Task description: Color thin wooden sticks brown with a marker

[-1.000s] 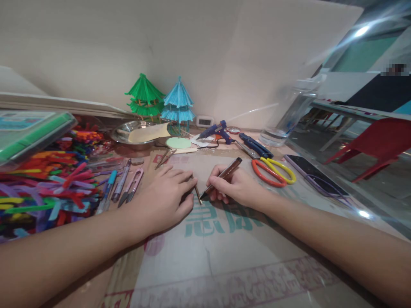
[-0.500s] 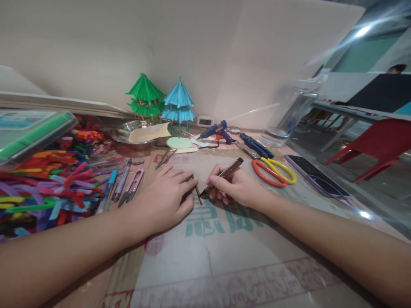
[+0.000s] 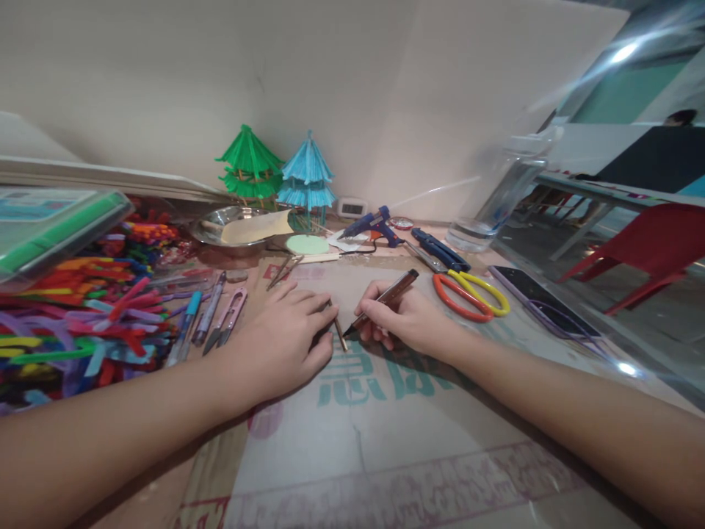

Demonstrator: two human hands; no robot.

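My left hand [image 3: 280,342] lies on a sheet of cardboard [image 3: 385,426] and its fingertips pin down a thin wooden stick [image 3: 340,336]. Only the stick's right end shows past my fingers. My right hand [image 3: 405,319] is closed on a brown craft knife [image 3: 385,300], held like a pen. The knife's tip meets the stick's free end, just to the right of my left fingertips. Both forearms rest low over the cardboard.
Several coloured pipe cleaners [image 3: 82,308] are heaped at the left, with pens and thread snips [image 3: 225,319] beside them. Behind stand green [image 3: 249,165] and blue [image 3: 306,176] paper pagodas, a metal bowl [image 3: 228,228] and a glue gun [image 3: 371,224]. Scissors [image 3: 468,294] and a phone [image 3: 543,301] lie right.
Nearly nothing has moved. The knife's tip has shifted very slightly at the stick's end while my left hand keeps the stick pinned.
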